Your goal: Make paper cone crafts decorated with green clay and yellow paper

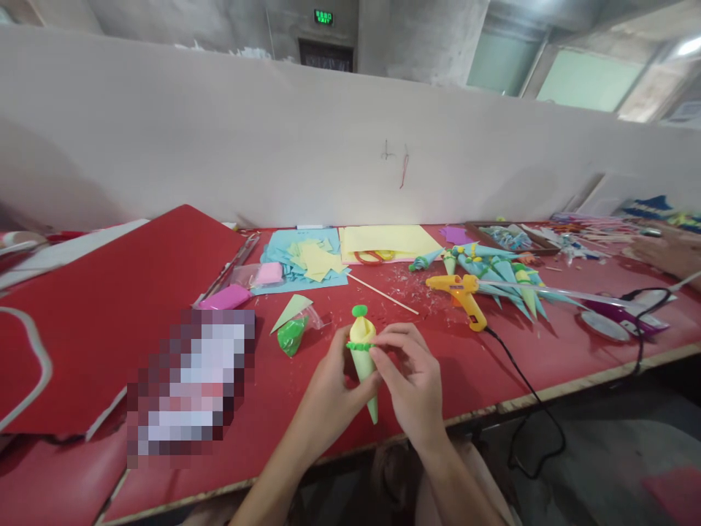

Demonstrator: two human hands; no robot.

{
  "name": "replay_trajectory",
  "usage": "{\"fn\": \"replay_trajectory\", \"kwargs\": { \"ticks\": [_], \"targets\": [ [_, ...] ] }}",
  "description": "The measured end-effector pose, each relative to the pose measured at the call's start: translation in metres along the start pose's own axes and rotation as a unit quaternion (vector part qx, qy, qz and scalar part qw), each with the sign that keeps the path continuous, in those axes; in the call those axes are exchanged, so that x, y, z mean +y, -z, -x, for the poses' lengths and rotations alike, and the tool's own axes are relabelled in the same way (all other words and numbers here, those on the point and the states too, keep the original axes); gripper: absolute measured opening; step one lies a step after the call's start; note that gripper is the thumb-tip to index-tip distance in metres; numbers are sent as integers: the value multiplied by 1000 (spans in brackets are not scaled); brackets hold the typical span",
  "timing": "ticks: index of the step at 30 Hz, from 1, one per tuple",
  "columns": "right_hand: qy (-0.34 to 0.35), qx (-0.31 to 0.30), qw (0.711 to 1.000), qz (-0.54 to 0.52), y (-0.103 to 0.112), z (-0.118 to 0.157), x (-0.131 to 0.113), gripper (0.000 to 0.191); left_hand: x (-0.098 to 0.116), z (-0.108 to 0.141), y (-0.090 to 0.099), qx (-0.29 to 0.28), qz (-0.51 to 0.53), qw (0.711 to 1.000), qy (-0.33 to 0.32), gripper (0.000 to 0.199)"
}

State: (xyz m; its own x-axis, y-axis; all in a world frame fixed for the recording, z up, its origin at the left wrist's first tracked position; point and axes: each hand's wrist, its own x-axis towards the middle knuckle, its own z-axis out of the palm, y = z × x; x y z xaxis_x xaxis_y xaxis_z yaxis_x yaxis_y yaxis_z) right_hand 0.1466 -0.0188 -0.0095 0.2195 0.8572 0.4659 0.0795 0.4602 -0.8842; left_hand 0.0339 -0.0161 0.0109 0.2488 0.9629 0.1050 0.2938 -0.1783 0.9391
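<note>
A small pale-green paper cone point(364, 364) points downward, with a folded yellow top and a green blob at its tip. My left hand point(333, 376) is closed around it, the thumb across its front. Around the cone's upper part runs a bumpy green band point(358, 346) that looks like soft clay. At the band's right end, the thumb and forefinger of my right hand point(415, 376) are pinched together on it. A green lump in a clear bag point(292, 335) lies left of the hands, beside a folded pale-green paper piece point(293, 310).
A yellow glue gun point(465, 296) with a trailing black cord lies at right, before a pile of blue paper cones point(498, 274). Cut paper pieces point(315, 259), a thin stick point(383, 294) and a large red board point(125, 314) share the table. Another person's hand point(671, 252) shows at far right.
</note>
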Motion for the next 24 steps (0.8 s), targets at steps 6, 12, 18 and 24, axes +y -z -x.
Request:
{"fn": "replay_trajectory", "kwargs": {
  "ticks": [6, 12, 18, 24],
  "targets": [
    [-25, -15, 999, -17, -1, 0, -1, 14, 4, 0, 0, 8, -15, 1000, 7, 33],
    [-38, -23, 997, -59, -2, 0, -2, 13, 2, 0, -1, 17, -7, 1000, -5, 31],
    [-62, -12, 995, -79, -2, -1, -2, 10, 0, 0, 1, 9, -15, 1000, -3, 36],
    [-65, -17, 991, -117, -2, -2, 0, 4, -2, 1, 3, -1, -54, 998, -15, 42]
  ]
}}
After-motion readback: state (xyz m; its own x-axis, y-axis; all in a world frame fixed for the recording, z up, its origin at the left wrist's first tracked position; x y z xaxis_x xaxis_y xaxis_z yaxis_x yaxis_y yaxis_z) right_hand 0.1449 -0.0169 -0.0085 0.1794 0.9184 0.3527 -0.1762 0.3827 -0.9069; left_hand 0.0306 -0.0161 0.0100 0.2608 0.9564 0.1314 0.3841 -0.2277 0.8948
